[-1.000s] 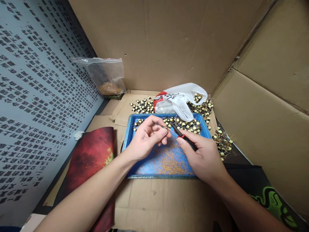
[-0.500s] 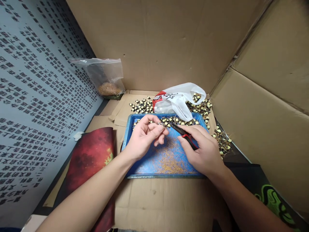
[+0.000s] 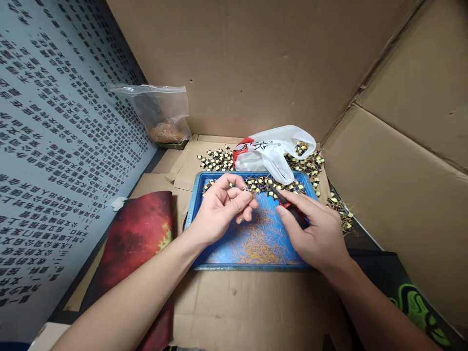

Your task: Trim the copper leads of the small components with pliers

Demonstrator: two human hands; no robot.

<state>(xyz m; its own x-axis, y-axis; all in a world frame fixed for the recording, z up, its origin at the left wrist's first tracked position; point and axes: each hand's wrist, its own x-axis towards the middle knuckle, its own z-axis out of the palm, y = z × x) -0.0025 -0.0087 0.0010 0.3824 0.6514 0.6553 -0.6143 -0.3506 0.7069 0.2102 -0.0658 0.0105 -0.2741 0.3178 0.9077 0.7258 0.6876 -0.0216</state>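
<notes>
Pliers (image 3: 287,204) with black and red handles are sitting farther right than half a second ago, and their tips are leaving a wider gap to the small part (image 3: 247,189), which is staying in nearly the same place over the tray's far half. The left hand (image 3: 224,207) is keeping its grip closed, thumb and forefinger pinching the small part between them. The right hand (image 3: 318,229) is wrapping its grip around the pliers; whether their jaws are standing apart or together, I cannot tell. Below the hands, a blue tray (image 3: 252,267) is carrying orange-brown wire clippings (image 3: 259,248) toward its near side and black-and-yellow pieces (image 3: 263,183) along its far side. Beyond it, more such pieces are lying around a white plastic bag (image 3: 278,151). At far left, a clear bag (image 3: 164,107) is holding orange-brown strands (image 3: 166,132). Left of the tray, a red mat (image 3: 139,239) is lying.
</notes>
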